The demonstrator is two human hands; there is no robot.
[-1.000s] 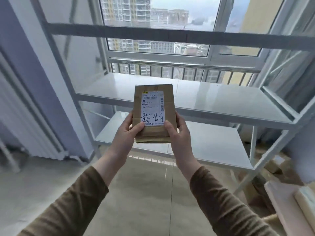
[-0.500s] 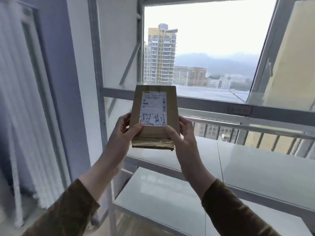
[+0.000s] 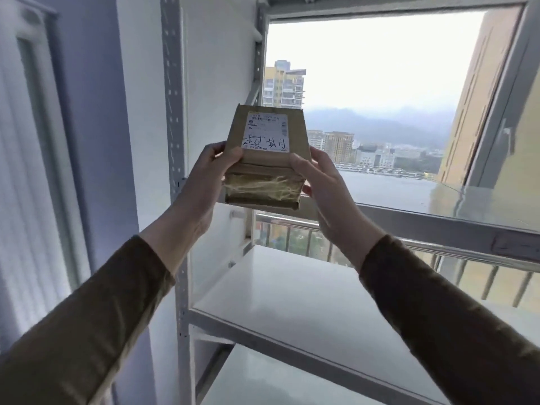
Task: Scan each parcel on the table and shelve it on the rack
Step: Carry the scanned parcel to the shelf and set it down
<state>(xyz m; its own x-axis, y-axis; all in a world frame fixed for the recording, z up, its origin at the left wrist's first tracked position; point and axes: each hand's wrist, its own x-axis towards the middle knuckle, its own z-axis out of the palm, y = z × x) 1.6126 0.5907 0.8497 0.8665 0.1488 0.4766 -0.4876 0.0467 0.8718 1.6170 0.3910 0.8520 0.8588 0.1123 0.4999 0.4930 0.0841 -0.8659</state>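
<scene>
**Parcel lifted toward a higher shelf**

The parcel [image 3: 267,154] now sits higher against the rack [image 3: 172,118] than 1 second ago, when it was level with the lower white shelves; it is raised in front of the window [image 3: 380,83], right of the rack's left post and well above the shelf [image 3: 292,302] below. The left hand [image 3: 204,182] and right hand [image 3: 327,194] each grip a side of it, thumbs pressed on the top face beside the label [image 3: 267,133]. Placement looks near, likely on an upper level
</scene>
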